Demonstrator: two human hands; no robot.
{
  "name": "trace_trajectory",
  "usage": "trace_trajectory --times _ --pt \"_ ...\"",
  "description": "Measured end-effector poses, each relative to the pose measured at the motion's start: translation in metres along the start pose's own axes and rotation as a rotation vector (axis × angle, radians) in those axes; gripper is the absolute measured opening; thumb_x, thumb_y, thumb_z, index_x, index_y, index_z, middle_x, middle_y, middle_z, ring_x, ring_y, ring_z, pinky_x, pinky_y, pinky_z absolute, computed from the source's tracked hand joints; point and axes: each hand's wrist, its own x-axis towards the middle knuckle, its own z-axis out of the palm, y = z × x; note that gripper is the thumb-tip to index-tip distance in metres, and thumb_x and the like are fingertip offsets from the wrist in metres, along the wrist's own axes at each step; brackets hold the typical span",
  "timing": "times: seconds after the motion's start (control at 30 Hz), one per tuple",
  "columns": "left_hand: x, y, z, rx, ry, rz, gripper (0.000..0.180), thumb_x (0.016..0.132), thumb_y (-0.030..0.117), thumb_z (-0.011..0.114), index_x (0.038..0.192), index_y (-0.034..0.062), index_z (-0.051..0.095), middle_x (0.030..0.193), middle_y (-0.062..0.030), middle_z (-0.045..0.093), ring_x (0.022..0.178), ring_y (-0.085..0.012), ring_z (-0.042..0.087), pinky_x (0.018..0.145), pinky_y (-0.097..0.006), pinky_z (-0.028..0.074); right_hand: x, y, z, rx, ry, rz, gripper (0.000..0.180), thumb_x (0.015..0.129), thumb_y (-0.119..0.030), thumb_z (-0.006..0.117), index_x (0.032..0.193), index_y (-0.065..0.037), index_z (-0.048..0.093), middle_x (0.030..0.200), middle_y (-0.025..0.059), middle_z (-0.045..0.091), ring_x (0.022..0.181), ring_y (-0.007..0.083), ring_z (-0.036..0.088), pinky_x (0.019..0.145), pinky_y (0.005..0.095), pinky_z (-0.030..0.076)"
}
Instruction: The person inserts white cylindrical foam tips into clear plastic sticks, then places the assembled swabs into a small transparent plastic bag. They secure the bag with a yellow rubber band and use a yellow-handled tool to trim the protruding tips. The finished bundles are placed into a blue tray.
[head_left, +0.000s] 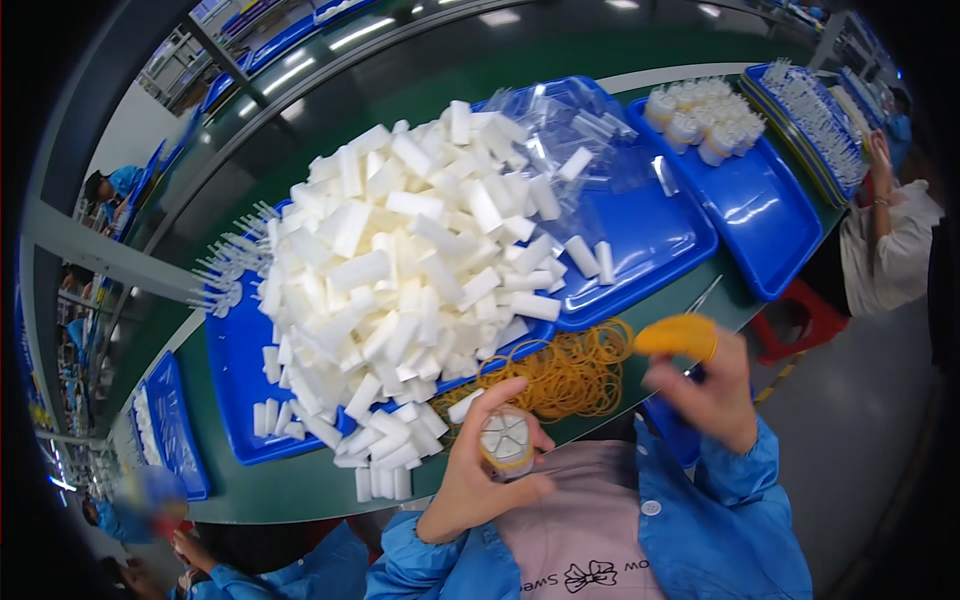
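Note:
My left hand (485, 465) is curled round a small round bundle (507, 442), upright, its pale top split into wedge-like segments and a yellowish band round its side. To its right, my right hand (712, 385) hangs apart from the bundle, with an orange finger cot (678, 338) on one outstretched finger. Its other fingertips are smeared by motion, and I see nothing between them. A heap of tan rubber bands (570, 375) lies on the green table (290, 495), beyond and between my hands. Past it rises a large pile of white foam blocks (390, 250).
The foam pile spills over a blue tray (235, 400). Clear plastic pieces (600, 150) lie in another blue tray (640, 235). Banded bundles (700, 115) stand in a third tray (765, 225). Tweezers (703, 294) lie near the table edge. Co-workers sit at both sides.

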Motion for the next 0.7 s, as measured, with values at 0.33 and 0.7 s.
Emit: trace_trajectory --times 0.33,0.7 --pt "0.003 0.002 0.004 -0.208 -0.058 -0.151 0.056 0.080 0.024 0.070 0.124 -0.0006 0.044 0.096 -0.0107 0.057 0.081 -0.0163 0.058 0.068 -0.026 0.049 -0.014 0.090 -0.047 -0.520 0.052 -0.108 0.014 0.074 -0.005 0.067 0.088 -0.005 0.065 0.085 0.0087 0.059 0.079 0.0270 0.054 0.068 0.0340 0.043" --pt "-0.001 -0.011 -0.004 0.210 -0.017 0.040 0.062 0.077 0.014 0.074 0.130 0.0004 0.045 0.098 -0.0073 0.062 0.084 -0.0104 0.059 0.076 -0.024 0.047 -0.038 0.081 -0.023 0.100 0.438 0.256 0.016 0.090 -0.007 0.055 0.104 0.002 0.055 0.079 0.0025 0.057 0.070 0.0098 0.058 0.063 0.0219 0.045"
